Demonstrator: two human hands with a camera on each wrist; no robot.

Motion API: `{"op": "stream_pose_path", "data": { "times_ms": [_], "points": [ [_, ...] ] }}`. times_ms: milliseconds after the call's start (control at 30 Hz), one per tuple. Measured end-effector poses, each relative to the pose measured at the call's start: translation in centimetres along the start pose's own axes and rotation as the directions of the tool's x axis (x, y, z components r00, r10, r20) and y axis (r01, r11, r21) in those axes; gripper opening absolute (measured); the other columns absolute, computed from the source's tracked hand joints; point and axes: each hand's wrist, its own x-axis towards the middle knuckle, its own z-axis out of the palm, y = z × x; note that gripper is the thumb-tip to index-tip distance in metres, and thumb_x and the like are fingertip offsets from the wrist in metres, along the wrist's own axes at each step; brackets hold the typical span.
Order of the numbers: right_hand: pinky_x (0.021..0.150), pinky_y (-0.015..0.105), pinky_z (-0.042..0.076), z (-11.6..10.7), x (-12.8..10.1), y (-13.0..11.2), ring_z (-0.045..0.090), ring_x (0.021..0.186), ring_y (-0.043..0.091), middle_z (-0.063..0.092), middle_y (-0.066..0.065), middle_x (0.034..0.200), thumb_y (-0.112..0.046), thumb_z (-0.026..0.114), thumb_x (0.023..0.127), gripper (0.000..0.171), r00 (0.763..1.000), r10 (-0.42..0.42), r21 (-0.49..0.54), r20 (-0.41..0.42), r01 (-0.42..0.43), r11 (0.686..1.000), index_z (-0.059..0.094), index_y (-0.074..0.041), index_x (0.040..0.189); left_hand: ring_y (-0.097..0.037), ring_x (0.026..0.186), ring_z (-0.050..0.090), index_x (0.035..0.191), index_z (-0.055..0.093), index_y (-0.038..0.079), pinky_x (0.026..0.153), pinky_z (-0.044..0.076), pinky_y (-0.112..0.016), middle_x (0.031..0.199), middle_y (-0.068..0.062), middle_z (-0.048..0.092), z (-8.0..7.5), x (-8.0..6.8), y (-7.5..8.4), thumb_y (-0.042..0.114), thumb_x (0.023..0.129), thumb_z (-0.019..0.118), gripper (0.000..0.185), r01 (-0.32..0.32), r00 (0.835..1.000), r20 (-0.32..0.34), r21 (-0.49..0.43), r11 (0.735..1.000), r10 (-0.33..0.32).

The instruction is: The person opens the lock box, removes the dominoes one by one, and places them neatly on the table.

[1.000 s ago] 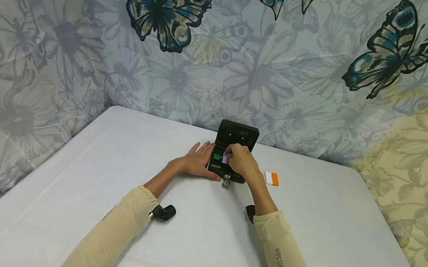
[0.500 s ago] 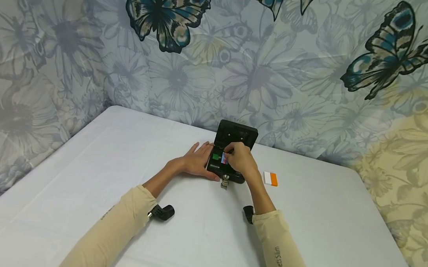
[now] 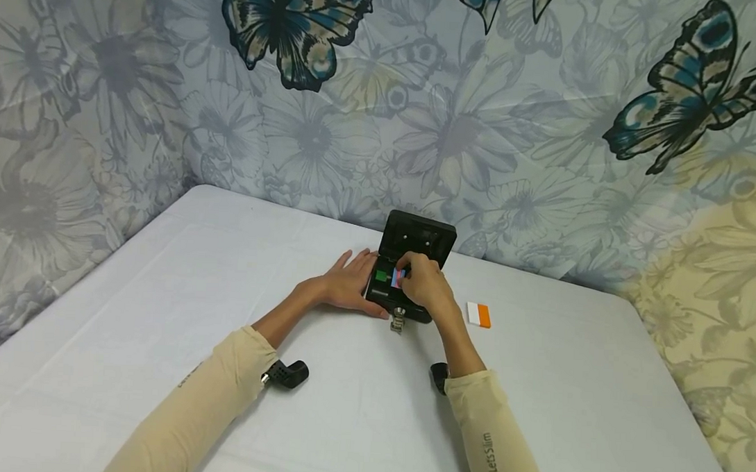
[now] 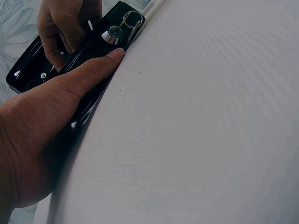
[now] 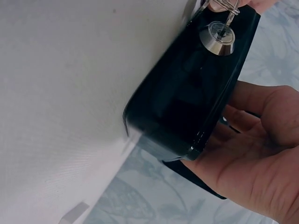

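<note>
A small black box [image 3: 408, 275] sits near the far edge of the white worktop [image 3: 195, 285], about midway along it, close to the flowered cloth backdrop [image 3: 482, 128]. Its lid [image 3: 418, 239] stands up at the back, and inside I can see a green patch [image 3: 383, 276] with a pink and blue card [image 3: 397, 279] beside it. A key [image 3: 398, 322] sticks out of the lock [image 5: 218, 37] on the front wall, with a wire ring hanging from it.

The left hand [image 3: 350, 283] lies flat on the worktop against the box's left side, fingers straight and relaxed, the thumb [image 4: 96, 67] laid along the front lower edge of the box; its grip is released, pressing rather than holding. The right hand [image 3: 425, 285] reaches over the open box from the front, fingers curled down into it. Its fingertips seem to pinch the pink and blue card, though the hand hides most of the contact. From the right wrist view the curled fingers [image 5: 261, 112] lie just behind the box's dark wall.

To the right of the box, apart from it, lies a small white and orange block [image 3: 479, 314] flat on the worktop. Nearer the person, a black wrist camera [image 3: 285, 374] shows at the end of each beige sleeve [image 3: 209, 404].
</note>
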Motion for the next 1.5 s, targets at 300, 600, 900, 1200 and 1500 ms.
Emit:
{"op": "stream_pose_path", "data": {
  "times_ms": [300,600,900,1200,1500],
  "points": [
    [0.091,0.051,0.059,0.2,0.2,0.2,0.069,0.091,0.03,0.074,0.024,0.112,0.0,0.06,0.096,0.033,0.999,0.02,0.012,-0.026,-0.019,1.0,0.067,-0.001,0.128,-0.034,0.166,0.001,0.168,0.01,0.01,0.134,-0.004,-0.057,0.177,-0.014,0.011,-0.8,-0.9,1.0,0.066,0.083,0.074,0.12,0.005,1.0,0.02,0.007,1.0,-0.005],
    [0.072,0.04,0.056,0.0,0.2,0.2,0.064,0.073,0.026,0.075,0.022,0.098,-0.003,0.064,0.094,0.03,0.995,0.027,0.023,-0.091,-0.025,0.999,0.068,0.0,0.123,-0.033,0.167,0.001,0.168,0.011,0.011,0.134,-0.004,-0.056,0.177,-0.012,0.011,-0.6,-0.8,0.8,0.066,0.082,0.074,0.119,0.002,1.0,0.011,-0.012,1.0,-0.002],
    [0.067,0.03,0.051,-2.0,-0.3,0.5,0.066,0.075,0.024,0.075,0.018,0.092,-0.004,0.065,0.094,0.03,0.992,0.003,0.07,-0.127,0.006,0.998,0.069,0.003,0.122,-0.034,0.166,0.001,0.168,0.01,0.009,0.133,-0.005,-0.056,0.177,-0.013,0.011,-0.6,-0.7,0.6,0.069,0.081,0.074,0.123,-0.002,1.0,0.008,-0.021,1.0,0.002],
    [0.064,0.029,0.045,-4.3,-0.6,1.5,0.063,0.073,0.02,0.077,0.019,0.097,-0.006,0.061,0.095,0.033,0.995,0.01,0.111,-0.099,0.001,0.994,0.067,0.001,0.127,-0.029,0.167,-0.001,0.169,0.007,0.014,0.133,-0.007,-0.055,0.178,-0.009,0.011,0.3,0.3,-0.4,0.072,0.079,0.074,0.126,0.014,1.0,-0.005,-0.002,1.0,-0.014],
    [0.073,0.034,0.048,-5.8,-1.2,2.5,0.064,0.087,0.027,0.076,0.022,0.105,-0.011,0.059,0.097,0.034,0.999,0.026,0.129,-0.045,-0.02,0.991,0.065,0.001,0.129,-0.029,0.167,-0.001,0.169,0.006,0.013,0.133,-0.007,-0.055,0.178,-0.009,0.01,0.5,0.5,-0.6,0.072,0.079,0.074,0.127,0.007,1.0,-0.007,0.012,1.0,-0.007]
  ]
}}
